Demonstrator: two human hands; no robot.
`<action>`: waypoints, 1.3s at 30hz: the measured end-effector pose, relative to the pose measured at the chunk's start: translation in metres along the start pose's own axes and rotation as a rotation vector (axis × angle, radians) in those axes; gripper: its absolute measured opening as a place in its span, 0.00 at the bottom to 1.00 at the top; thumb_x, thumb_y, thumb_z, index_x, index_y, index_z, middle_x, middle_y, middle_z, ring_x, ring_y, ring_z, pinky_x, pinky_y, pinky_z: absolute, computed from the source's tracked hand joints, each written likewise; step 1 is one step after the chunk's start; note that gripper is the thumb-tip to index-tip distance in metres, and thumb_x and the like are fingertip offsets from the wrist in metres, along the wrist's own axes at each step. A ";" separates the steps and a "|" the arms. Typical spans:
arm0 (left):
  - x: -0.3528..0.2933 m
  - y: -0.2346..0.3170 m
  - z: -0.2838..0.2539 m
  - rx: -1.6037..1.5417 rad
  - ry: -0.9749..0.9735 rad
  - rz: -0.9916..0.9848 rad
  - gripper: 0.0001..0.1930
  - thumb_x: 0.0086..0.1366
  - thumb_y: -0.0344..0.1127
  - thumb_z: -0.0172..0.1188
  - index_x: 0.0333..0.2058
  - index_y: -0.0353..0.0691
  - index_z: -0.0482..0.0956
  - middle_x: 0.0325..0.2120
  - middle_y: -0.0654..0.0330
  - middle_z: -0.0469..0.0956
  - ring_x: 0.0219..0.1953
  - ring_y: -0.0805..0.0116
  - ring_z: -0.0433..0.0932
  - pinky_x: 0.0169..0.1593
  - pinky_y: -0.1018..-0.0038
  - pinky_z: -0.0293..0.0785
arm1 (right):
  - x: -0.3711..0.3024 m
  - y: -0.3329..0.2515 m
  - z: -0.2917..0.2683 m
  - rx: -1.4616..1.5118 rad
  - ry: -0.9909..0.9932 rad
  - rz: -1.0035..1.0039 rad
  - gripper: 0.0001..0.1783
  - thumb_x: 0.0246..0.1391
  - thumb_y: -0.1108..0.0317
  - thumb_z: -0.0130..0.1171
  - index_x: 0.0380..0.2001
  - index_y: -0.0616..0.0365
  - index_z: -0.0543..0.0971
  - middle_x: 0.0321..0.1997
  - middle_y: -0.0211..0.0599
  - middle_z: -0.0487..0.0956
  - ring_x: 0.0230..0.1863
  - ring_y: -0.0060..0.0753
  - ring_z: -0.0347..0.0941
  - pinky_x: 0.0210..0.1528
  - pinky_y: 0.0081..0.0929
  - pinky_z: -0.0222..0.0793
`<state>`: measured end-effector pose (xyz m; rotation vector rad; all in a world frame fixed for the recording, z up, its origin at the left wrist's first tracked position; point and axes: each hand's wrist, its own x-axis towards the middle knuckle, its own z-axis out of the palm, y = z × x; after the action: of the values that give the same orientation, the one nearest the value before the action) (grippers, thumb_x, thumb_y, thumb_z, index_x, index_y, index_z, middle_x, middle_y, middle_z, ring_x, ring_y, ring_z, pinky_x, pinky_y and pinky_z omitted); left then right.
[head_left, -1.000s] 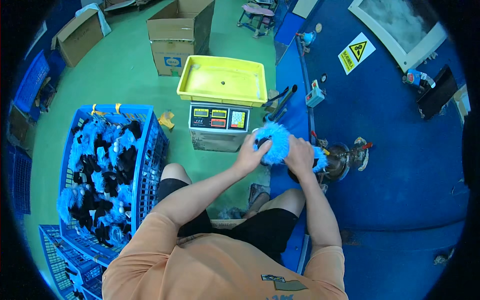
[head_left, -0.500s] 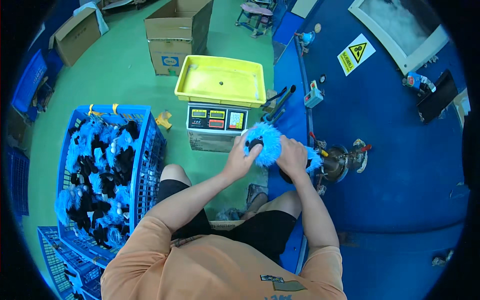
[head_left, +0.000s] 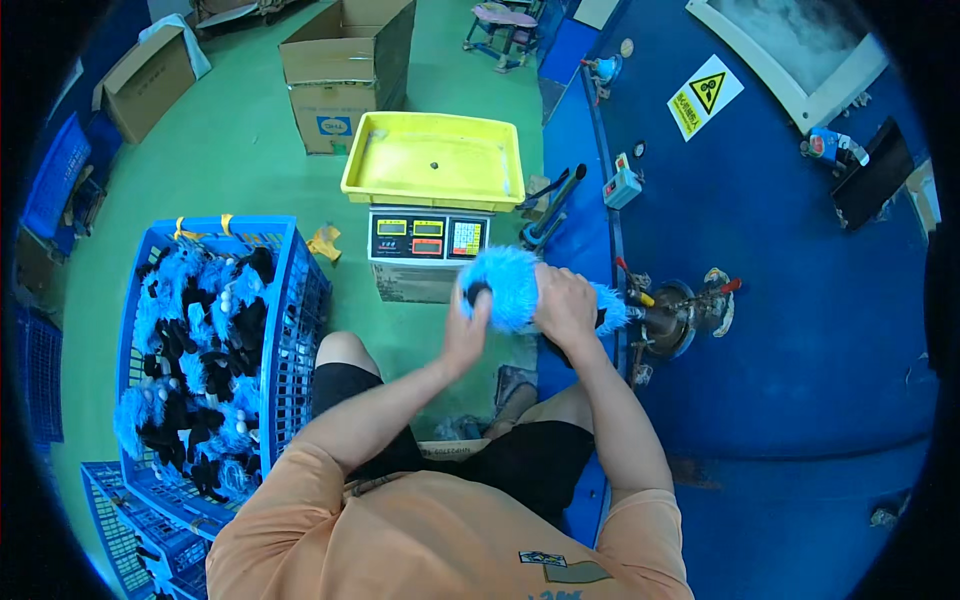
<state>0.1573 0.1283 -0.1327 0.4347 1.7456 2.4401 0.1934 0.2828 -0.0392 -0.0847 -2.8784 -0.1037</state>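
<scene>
One large blue basket (head_left: 287,360) stands at the left, two yellow ties (head_left: 227,226) on its far edge. Blue-and-black plush pieces (head_left: 200,360) fill it, too tangled to count. Past its near left corner, further blue crates (head_left: 120,530) are partly hidden beneath it and cut off by the dark rim. Two cardboard boxes (head_left: 345,110) stand beyond, and one yellow scrap (head_left: 324,242) lies off the basket's far right corner. Next comes one scale (head_left: 428,236), carrying one yellow tray (head_left: 433,150) with a single dark spot on its floor.

The left hand (head_left: 462,332) is half closed on the left end of one blue plush (head_left: 505,285), thumb against a black patch; its other fingers are hidden behind the fur. The plush is by the scale's near right corner, its long axis running left to right and dipping slightly rightward. The right hand (head_left: 568,308) is wrapped firmly round its middle, hiding that stretch. Its right end points at one round metal fitting (head_left: 675,320) on the blue machine (head_left: 790,370); I cannot tell whether it sits around the nozzle or only against it. Farther right are one warning sign (head_left: 705,97) and one window (head_left: 795,45), cut off at the top.
</scene>
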 end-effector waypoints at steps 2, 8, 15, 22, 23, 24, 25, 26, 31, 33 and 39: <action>0.041 0.003 -0.008 0.128 -0.123 -0.035 0.27 0.69 0.40 0.55 0.64 0.37 0.66 0.55 0.46 0.70 0.53 0.55 0.71 0.60 0.67 0.65 | -0.004 0.000 -0.004 0.005 -0.027 0.045 0.16 0.52 0.55 0.61 0.35 0.57 0.76 0.33 0.40 0.82 0.35 0.45 0.78 0.40 0.36 0.71; 0.039 0.060 -0.016 0.502 -0.171 0.174 0.26 0.69 0.39 0.54 0.64 0.38 0.66 0.51 0.48 0.71 0.51 0.56 0.71 0.58 0.67 0.67 | 0.000 -0.002 -0.008 0.122 0.072 0.000 0.17 0.56 0.54 0.59 0.39 0.57 0.77 0.34 0.37 0.82 0.34 0.45 0.77 0.41 0.36 0.71; -0.005 -0.016 -0.011 0.003 -0.056 -0.079 0.27 0.68 0.39 0.55 0.64 0.41 0.67 0.51 0.50 0.67 0.48 0.57 0.70 0.53 0.66 0.68 | 0.012 0.002 0.003 0.178 0.063 0.190 0.14 0.61 0.54 0.53 0.36 0.55 0.76 0.30 0.42 0.80 0.21 0.50 0.71 0.26 0.46 0.66; 0.021 0.015 0.035 0.260 -0.243 0.055 0.29 0.67 0.41 0.58 0.65 0.42 0.66 0.50 0.50 0.67 0.49 0.56 0.69 0.58 0.65 0.64 | -0.009 0.061 0.010 0.099 0.306 0.290 0.16 0.63 0.58 0.49 0.24 0.56 0.73 0.18 0.44 0.75 0.20 0.55 0.71 0.26 0.49 0.63; 0.017 0.013 0.035 0.237 -0.190 0.062 0.30 0.67 0.41 0.58 0.65 0.43 0.66 0.50 0.50 0.67 0.50 0.55 0.69 0.58 0.65 0.64 | -0.009 0.059 0.016 0.103 0.305 0.260 0.17 0.64 0.58 0.49 0.24 0.56 0.73 0.18 0.44 0.75 0.20 0.55 0.71 0.26 0.49 0.63; 0.013 0.011 0.036 0.213 -0.137 0.068 0.30 0.67 0.42 0.59 0.66 0.43 0.65 0.51 0.50 0.67 0.50 0.55 0.69 0.59 0.65 0.64 | -0.009 0.056 0.021 0.107 0.304 0.231 0.17 0.64 0.58 0.49 0.24 0.56 0.72 0.18 0.45 0.75 0.20 0.55 0.70 0.26 0.49 0.63; 0.009 0.009 0.036 0.190 -0.084 0.074 0.30 0.67 0.42 0.59 0.66 0.43 0.65 0.51 0.50 0.67 0.51 0.55 0.69 0.59 0.65 0.64 | -0.012 0.056 0.024 0.111 0.303 0.201 0.17 0.65 0.58 0.49 0.24 0.56 0.72 0.19 0.45 0.76 0.20 0.56 0.70 0.26 0.49 0.63; 0.009 0.009 0.034 0.189 -0.081 0.069 0.30 0.67 0.42 0.59 0.66 0.43 0.65 0.51 0.50 0.67 0.51 0.55 0.69 0.59 0.65 0.64 | -0.012 0.055 0.022 0.112 0.297 0.198 0.17 0.65 0.58 0.49 0.24 0.56 0.72 0.19 0.45 0.76 0.20 0.56 0.70 0.26 0.49 0.63; 0.014 0.016 0.020 0.301 -0.267 0.102 0.30 0.67 0.38 0.60 0.66 0.41 0.65 0.55 0.49 0.66 0.53 0.56 0.69 0.57 0.67 0.67 | -0.012 0.052 0.001 0.078 0.329 0.266 0.17 0.65 0.59 0.49 0.24 0.56 0.72 0.18 0.45 0.76 0.19 0.57 0.70 0.26 0.50 0.63; -0.001 0.006 0.012 0.164 -0.156 0.102 0.29 0.67 0.35 0.60 0.66 0.40 0.65 0.55 0.50 0.67 0.52 0.59 0.70 0.56 0.68 0.68 | -0.008 0.042 -0.001 0.086 0.306 0.267 0.17 0.65 0.59 0.49 0.25 0.57 0.72 0.20 0.47 0.77 0.21 0.58 0.70 0.26 0.50 0.63; -0.006 0.033 0.006 -0.222 -0.004 -0.094 0.29 0.67 0.29 0.60 0.65 0.38 0.64 0.54 0.53 0.71 0.50 0.65 0.72 0.55 0.73 0.71 | 0.004 0.014 -0.001 0.088 0.261 0.322 0.15 0.63 0.59 0.51 0.25 0.56 0.72 0.19 0.45 0.77 0.21 0.56 0.72 0.26 0.49 0.65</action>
<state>0.1672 0.1212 -0.1010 0.3263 1.4365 2.5243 0.1910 0.2971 -0.0365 -0.4777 -2.5665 0.0690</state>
